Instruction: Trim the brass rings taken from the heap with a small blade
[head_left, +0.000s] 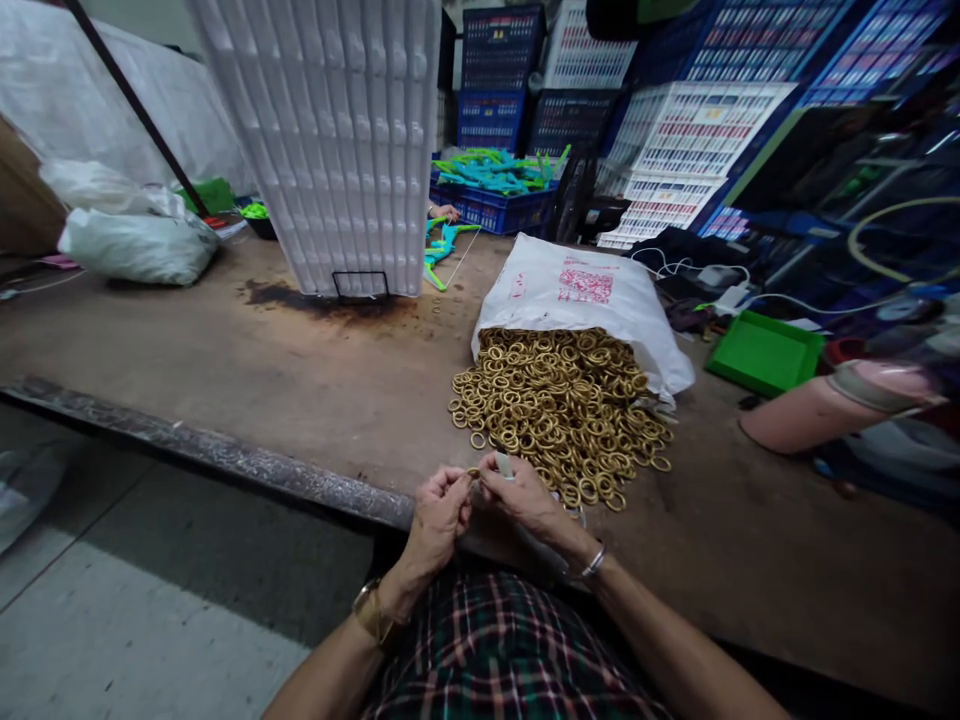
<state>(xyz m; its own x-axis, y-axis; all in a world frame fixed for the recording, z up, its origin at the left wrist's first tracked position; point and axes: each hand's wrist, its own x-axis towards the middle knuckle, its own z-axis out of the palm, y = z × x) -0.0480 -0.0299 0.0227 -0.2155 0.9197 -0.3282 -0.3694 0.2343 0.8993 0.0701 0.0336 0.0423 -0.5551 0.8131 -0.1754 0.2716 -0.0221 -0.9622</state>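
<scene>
My left hand (437,520) is closed in a pinch on a gold-coloured ring (473,472) at the table's front edge. Close against it, my right hand (529,505) is closed too, its fingertips at the other side of that ring. A small pale flat piece (504,465) sticks up from the right fingers; its kind cannot be made out. Just beyond my hands spreads a heap of gold-coloured rings (562,400), spilling from the mouth of a white woven sack (555,285) with red print.
A tall stack of clear plastic trays (337,150) stands on the table (300,380). Behind it, another person's hand (445,212) is near a blue and green toy bow (446,250). A blue crate (487,208) holds similar parts. Rightward are a green tray (765,352) and pink bottle (817,412).
</scene>
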